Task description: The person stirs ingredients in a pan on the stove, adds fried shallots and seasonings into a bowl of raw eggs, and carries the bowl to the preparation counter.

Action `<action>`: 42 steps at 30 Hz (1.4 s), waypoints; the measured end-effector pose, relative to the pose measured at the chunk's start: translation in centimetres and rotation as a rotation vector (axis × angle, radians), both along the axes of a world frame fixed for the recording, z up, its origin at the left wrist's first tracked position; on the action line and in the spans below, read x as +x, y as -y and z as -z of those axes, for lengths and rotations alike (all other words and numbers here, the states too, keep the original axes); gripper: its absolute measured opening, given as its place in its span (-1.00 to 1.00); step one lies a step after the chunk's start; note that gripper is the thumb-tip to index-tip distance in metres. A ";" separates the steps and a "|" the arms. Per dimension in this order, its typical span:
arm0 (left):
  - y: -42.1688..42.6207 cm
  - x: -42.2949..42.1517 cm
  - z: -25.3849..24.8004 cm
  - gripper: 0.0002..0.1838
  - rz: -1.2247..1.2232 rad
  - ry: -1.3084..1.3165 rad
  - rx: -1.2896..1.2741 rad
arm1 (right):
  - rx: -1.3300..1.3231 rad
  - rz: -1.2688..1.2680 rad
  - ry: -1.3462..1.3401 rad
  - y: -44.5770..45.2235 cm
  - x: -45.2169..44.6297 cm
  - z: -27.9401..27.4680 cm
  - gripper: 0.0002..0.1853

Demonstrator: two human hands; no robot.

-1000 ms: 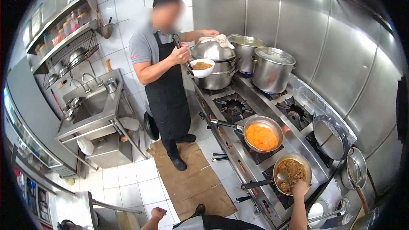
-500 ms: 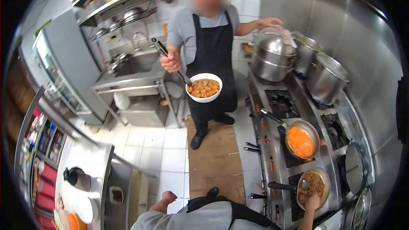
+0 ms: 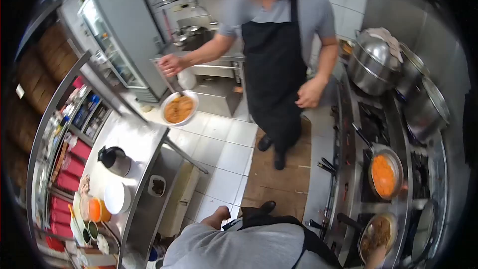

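Our right hand (image 3: pixel 377 256) reaches down over the near edge of the front pan (image 3: pixel 393 228), at the brown food (image 3: pixel 381 230); the blur hides our fingers, so we cannot tell whether they grip a utensil. Our left hand (image 3: pixel 219 215) is away from the stove (image 3: pixel 406 189), beside our body, seemingly loosely curled, with nothing visible in it. The food lies inside the pan, whose dark handle (image 3: pixel 349 220) points out over the stove's front. To work it well, we would judge it best to keep our movements low and unhurried, reach the bottom and sides evenly, and hold our fingers and wrist clear of the hot rim. Since no hand is on the handle, a hard push could swing the pan; we might steady it with our left hand. We should also mind the second pan (image 3: pixel 398 162), with its orange pieces (image 3: pixel 383 175), just beyond. Facing us, a co-worker (image 3: pixel 274 55) holds out a white bowl (image 3: pixel 192 113) of food, well apart from our pan.
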State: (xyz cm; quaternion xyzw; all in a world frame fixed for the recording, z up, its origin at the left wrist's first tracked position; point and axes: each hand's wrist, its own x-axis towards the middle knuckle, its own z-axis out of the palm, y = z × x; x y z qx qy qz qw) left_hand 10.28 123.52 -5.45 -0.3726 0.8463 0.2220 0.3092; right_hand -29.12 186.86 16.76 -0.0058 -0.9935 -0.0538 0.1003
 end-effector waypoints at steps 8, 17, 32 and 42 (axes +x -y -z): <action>5.8 -11.5 1.4 -0.77 0.506 -0.210 -0.093 | -0.153 0.486 0.226 5.4 2.2 -9.4 -0.78; 0.2 -15.1 -4.6 -0.88 -0.165 -0.491 0.587 | -0.235 0.461 0.300 6.1 2.0 -4.5 -0.75; 2.7 -11.7 0.4 -0.71 0.255 -0.254 0.173 | -0.286 0.549 0.173 6.8 0.8 -7.0 -0.79; 0.6 -13.0 -2.8 -0.87 -0.111 -0.304 0.352 | -0.381 0.570 0.229 7.0 1.9 -4.2 -0.72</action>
